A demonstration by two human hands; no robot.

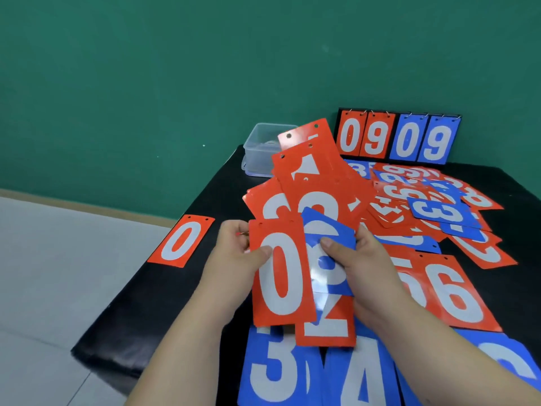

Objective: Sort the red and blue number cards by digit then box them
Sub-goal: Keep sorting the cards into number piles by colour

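Note:
My left hand (238,244) grips a red 0 card (282,276) by its upper left edge, thumb on its face. My right hand (354,256) holds a fanned bunch of cards behind it, thumb pressing a blue card (328,253); red cards (316,183) stick up from the fan. A single red 0 card (181,241) lies alone at the table's left edge. Many red and blue number cards (433,206) lie scattered on the black table (140,317). A clear plastic box (263,148) stands at the back.
A flip scoreboard (398,139) showing 09 in red and 09 in blue stands at the back against the green wall. Blue 3 and 4 cards (316,373) lie near the front edge. The grey floor lies to the left of the table.

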